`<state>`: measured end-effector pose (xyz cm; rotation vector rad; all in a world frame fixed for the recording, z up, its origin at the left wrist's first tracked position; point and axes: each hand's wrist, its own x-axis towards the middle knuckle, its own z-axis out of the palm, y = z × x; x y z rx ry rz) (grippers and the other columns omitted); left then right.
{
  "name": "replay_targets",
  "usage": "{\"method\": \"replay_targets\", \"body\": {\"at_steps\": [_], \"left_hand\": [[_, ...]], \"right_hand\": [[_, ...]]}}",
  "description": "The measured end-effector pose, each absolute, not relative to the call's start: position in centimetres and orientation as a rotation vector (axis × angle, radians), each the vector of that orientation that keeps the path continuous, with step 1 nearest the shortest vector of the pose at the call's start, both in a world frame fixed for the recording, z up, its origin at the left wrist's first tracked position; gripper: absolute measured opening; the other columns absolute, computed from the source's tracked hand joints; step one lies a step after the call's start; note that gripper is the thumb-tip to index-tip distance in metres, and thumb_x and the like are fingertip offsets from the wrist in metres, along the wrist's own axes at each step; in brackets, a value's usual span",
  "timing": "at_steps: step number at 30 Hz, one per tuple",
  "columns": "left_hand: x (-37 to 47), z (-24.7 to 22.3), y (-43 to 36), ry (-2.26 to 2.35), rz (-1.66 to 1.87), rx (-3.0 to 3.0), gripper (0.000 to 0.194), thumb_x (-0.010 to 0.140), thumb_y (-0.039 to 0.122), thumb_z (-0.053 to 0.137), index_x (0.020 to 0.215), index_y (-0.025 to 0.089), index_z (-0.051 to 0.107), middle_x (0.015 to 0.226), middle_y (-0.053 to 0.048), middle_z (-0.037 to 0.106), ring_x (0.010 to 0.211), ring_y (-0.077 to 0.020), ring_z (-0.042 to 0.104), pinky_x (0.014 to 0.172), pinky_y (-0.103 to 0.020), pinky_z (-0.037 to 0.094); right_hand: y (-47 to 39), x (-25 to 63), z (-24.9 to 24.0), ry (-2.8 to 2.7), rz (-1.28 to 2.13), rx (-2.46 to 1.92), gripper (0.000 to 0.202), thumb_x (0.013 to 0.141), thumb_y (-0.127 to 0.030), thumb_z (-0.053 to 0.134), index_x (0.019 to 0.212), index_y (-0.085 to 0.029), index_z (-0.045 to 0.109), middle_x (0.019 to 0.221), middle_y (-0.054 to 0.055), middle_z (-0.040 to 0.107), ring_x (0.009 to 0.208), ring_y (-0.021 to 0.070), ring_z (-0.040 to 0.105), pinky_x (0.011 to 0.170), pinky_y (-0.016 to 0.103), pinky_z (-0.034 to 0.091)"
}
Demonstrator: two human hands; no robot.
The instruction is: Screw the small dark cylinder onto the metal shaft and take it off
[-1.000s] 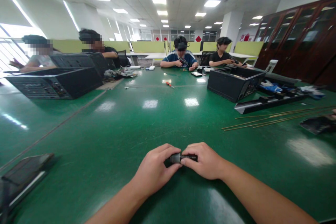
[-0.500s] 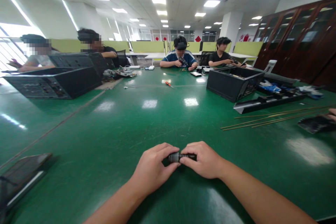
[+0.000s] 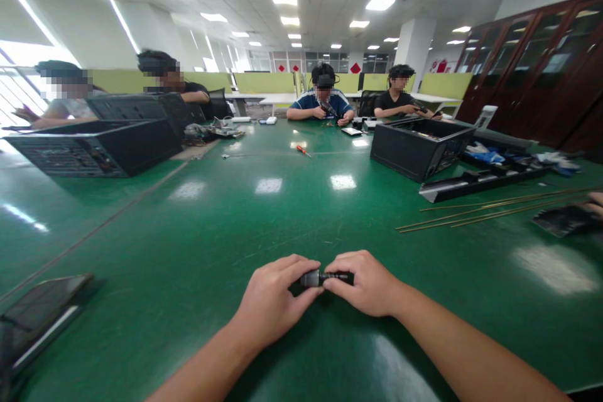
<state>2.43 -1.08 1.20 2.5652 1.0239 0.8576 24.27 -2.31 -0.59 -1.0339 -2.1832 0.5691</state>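
Low in the middle of the head view, my left hand grips the wide grey-black end of a small dark cylindrical tool, thumb below and fingers above. My right hand pinches the tool's thinner, ribbed black part from the right. The two parts lie in one line, roughly level, with a narrow seam between the hands. Fingers cover much of the tool, so its exact kind cannot be made out. Both hands are just over the green tabletop.
An orange-handled screwdriver lies farther back. Black computer cases stand at left and right. Thin brass-coloured rods lie at right, near a dark panel. A dark flat object is at lower left. Several people sit around the table.
Between my hands the seam in the tool shows slightly more, and the ribbed part is more visible. Both hands have otherwise barely moved.
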Motion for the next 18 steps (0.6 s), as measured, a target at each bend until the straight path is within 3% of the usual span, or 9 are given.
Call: {"method": "replay_targets", "body": {"at_steps": [18], "left_hand": [[2.09,1.11,-1.04,1.041,0.941,2.602,0.022,0.080,0.031,0.073,0.101,0.026,0.072,0.093,0.000,0.075,0.081,-0.0150,0.070,0.075,-0.027,0.056]], "right_hand": [[-2.30,24.29,-0.56,-2.151,0.558,-1.050,0.012,0.089,-0.025,0.064,0.092,-0.019,0.073,0.080,0.002,0.070,0.074,0.0147,0.063,0.070,0.024,0.043]]}}
